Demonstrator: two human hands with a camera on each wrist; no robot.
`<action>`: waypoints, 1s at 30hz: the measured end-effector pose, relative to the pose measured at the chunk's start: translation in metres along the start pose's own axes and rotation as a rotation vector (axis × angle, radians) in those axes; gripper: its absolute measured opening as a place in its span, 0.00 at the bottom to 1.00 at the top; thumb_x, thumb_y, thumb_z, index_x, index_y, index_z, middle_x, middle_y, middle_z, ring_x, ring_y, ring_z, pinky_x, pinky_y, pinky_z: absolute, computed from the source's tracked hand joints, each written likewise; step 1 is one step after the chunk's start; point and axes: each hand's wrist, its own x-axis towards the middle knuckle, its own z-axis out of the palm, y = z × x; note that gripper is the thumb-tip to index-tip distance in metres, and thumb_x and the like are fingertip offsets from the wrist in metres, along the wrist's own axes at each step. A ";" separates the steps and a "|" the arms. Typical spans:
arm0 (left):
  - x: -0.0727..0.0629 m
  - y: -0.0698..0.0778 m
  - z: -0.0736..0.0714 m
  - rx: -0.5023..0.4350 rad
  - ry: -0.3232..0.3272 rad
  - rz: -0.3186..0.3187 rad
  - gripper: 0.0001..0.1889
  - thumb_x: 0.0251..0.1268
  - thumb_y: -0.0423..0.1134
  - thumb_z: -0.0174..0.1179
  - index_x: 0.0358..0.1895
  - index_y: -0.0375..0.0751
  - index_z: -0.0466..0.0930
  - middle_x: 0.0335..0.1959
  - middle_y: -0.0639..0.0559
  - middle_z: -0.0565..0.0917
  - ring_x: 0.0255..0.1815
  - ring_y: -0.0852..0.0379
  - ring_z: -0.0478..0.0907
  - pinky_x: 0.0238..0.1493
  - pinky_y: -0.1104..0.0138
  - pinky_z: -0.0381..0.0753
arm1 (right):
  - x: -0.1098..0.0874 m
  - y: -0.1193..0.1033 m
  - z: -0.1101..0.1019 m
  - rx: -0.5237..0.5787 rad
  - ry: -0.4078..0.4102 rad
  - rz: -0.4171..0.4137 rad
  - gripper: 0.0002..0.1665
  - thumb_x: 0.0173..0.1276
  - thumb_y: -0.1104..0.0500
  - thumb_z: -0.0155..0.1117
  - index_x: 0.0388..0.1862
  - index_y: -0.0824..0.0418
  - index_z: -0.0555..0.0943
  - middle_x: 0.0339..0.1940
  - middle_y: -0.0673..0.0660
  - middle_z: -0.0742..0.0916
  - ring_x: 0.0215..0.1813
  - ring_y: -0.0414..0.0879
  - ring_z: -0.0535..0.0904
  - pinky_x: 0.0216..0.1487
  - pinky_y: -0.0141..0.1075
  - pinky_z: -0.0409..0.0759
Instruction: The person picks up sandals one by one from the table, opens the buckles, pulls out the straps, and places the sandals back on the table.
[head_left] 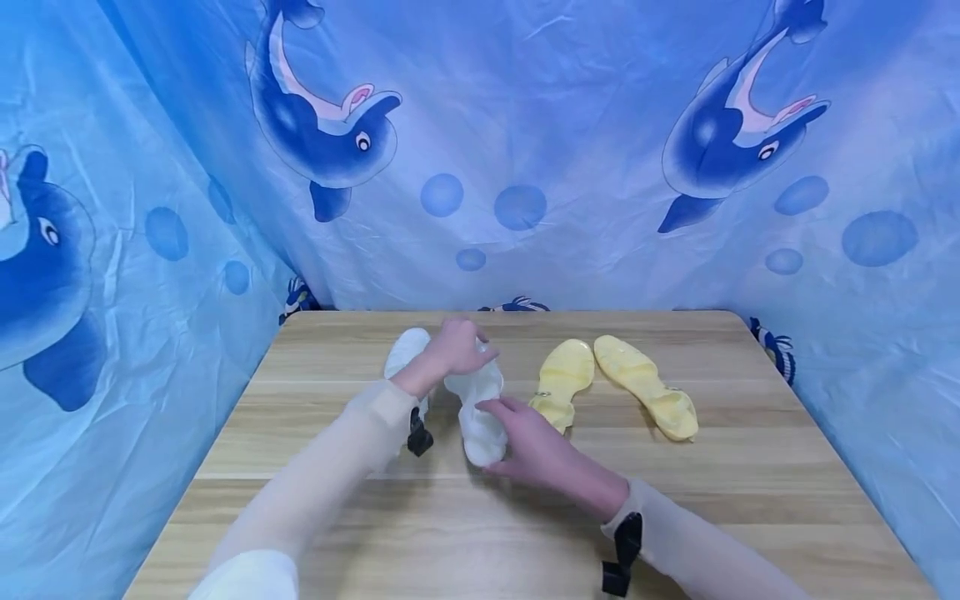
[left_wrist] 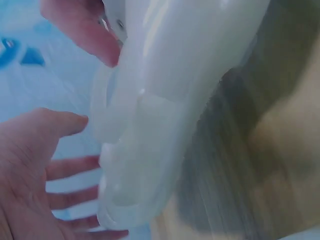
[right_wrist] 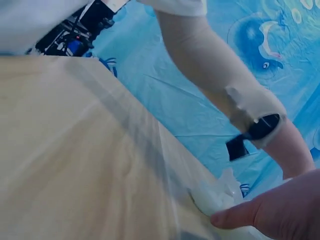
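A translucent white jelly sandal lies between my two hands, toe end pointing away from me. My right hand grips it around the near end, thumb on one edge and fingers on the other. In the right wrist view that thumb lies against the white plastic. At the far end is my left hand. Its fingers are spread and fairly straight beside the toe in the left wrist view, with the thumb apart from the sandal. A second white sandal is partly hidden behind the left forearm.
Two yellow sandals lie on the wooden table right of the white pair, the nearer one partly behind my right hand. A blue dolphin-print curtain hangs around the table's back and sides. Dark equipment shows beyond the table edge.
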 end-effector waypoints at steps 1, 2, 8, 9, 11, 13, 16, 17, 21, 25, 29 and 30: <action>0.006 -0.003 0.001 -0.003 -0.002 0.003 0.21 0.76 0.52 0.63 0.57 0.39 0.89 0.58 0.44 0.91 0.71 0.39 0.78 0.82 0.44 0.63 | 0.005 -0.001 0.001 0.001 0.002 0.012 0.55 0.51 0.50 0.90 0.76 0.56 0.73 0.70 0.64 0.83 0.67 0.56 0.83 0.66 0.48 0.86; 0.013 -0.007 0.002 0.002 -0.003 0.009 0.21 0.76 0.52 0.62 0.57 0.40 0.89 0.57 0.44 0.91 0.70 0.39 0.78 0.81 0.44 0.64 | 0.010 -0.002 0.002 0.001 0.008 0.019 0.55 0.51 0.51 0.90 0.77 0.57 0.72 0.70 0.64 0.83 0.67 0.56 0.83 0.66 0.48 0.86; 0.036 -0.024 0.011 -0.016 -0.040 -0.029 0.20 0.78 0.50 0.61 0.59 0.41 0.89 0.61 0.45 0.89 0.72 0.40 0.77 0.82 0.46 0.65 | 0.032 -0.002 0.010 0.001 0.025 0.015 0.56 0.53 0.54 0.88 0.78 0.62 0.70 0.71 0.67 0.82 0.67 0.58 0.83 0.65 0.48 0.86; 0.037 -0.025 0.013 -0.019 -0.049 -0.047 0.20 0.78 0.50 0.61 0.59 0.41 0.89 0.62 0.45 0.89 0.73 0.40 0.76 0.83 0.46 0.64 | 0.034 -0.001 0.012 -0.001 0.023 0.011 0.55 0.54 0.54 0.87 0.78 0.62 0.69 0.71 0.68 0.82 0.67 0.58 0.83 0.66 0.48 0.86; 0.040 -0.028 0.017 -0.018 -0.056 -0.078 0.20 0.78 0.50 0.61 0.60 0.41 0.88 0.63 0.45 0.88 0.75 0.40 0.75 0.84 0.47 0.63 | 0.037 0.000 0.014 0.000 0.013 0.017 0.56 0.55 0.54 0.87 0.79 0.62 0.68 0.72 0.68 0.81 0.68 0.58 0.83 0.67 0.49 0.86; 0.040 -0.029 0.020 -0.020 -0.063 -0.090 0.21 0.78 0.50 0.60 0.62 0.40 0.87 0.65 0.44 0.86 0.76 0.39 0.73 0.84 0.47 0.62 | 0.039 0.002 0.016 0.003 0.007 0.027 0.56 0.55 0.54 0.86 0.79 0.62 0.68 0.72 0.68 0.81 0.68 0.58 0.83 0.67 0.48 0.85; 0.040 -0.028 0.026 -0.036 -0.082 -0.090 0.23 0.78 0.51 0.60 0.64 0.38 0.85 0.67 0.41 0.84 0.76 0.38 0.72 0.81 0.47 0.67 | 0.040 0.006 0.019 0.008 0.000 0.038 0.56 0.55 0.54 0.86 0.79 0.63 0.68 0.71 0.67 0.82 0.67 0.57 0.83 0.66 0.48 0.86; 0.039 -0.028 0.027 -0.040 -0.089 -0.092 0.24 0.78 0.51 0.59 0.65 0.38 0.84 0.68 0.41 0.84 0.76 0.37 0.72 0.80 0.47 0.70 | 0.040 0.008 0.020 0.011 0.002 0.036 0.56 0.55 0.54 0.86 0.79 0.63 0.68 0.71 0.67 0.82 0.67 0.57 0.84 0.65 0.48 0.86; 0.038 -0.030 0.034 -0.052 -0.094 -0.111 0.25 0.80 0.51 0.58 0.68 0.38 0.81 0.70 0.40 0.82 0.78 0.37 0.70 0.79 0.47 0.71 | 0.039 0.011 0.022 0.022 0.006 0.006 0.57 0.54 0.53 0.88 0.79 0.63 0.68 0.70 0.66 0.83 0.66 0.57 0.84 0.65 0.48 0.86; 0.034 -0.031 0.033 -0.060 -0.028 -0.093 0.27 0.80 0.51 0.58 0.73 0.38 0.76 0.77 0.37 0.75 0.81 0.35 0.65 0.82 0.44 0.66 | 0.033 0.009 0.005 0.021 -0.012 -0.039 0.59 0.52 0.51 0.89 0.79 0.62 0.69 0.70 0.63 0.84 0.66 0.55 0.84 0.66 0.48 0.86; 0.023 -0.016 0.020 -0.094 0.069 -0.008 0.30 0.76 0.48 0.63 0.75 0.38 0.74 0.78 0.34 0.72 0.79 0.34 0.68 0.81 0.43 0.68 | 0.026 0.011 -0.047 0.044 -0.044 -0.047 0.47 0.58 0.51 0.85 0.74 0.62 0.76 0.66 0.61 0.87 0.61 0.56 0.87 0.61 0.49 0.89; 0.019 -0.009 0.015 -0.109 0.088 0.016 0.30 0.75 0.47 0.64 0.74 0.37 0.73 0.77 0.33 0.72 0.78 0.34 0.69 0.81 0.44 0.69 | 0.025 0.016 -0.063 0.045 -0.048 -0.042 0.43 0.60 0.52 0.84 0.72 0.63 0.78 0.65 0.61 0.88 0.59 0.57 0.88 0.59 0.49 0.89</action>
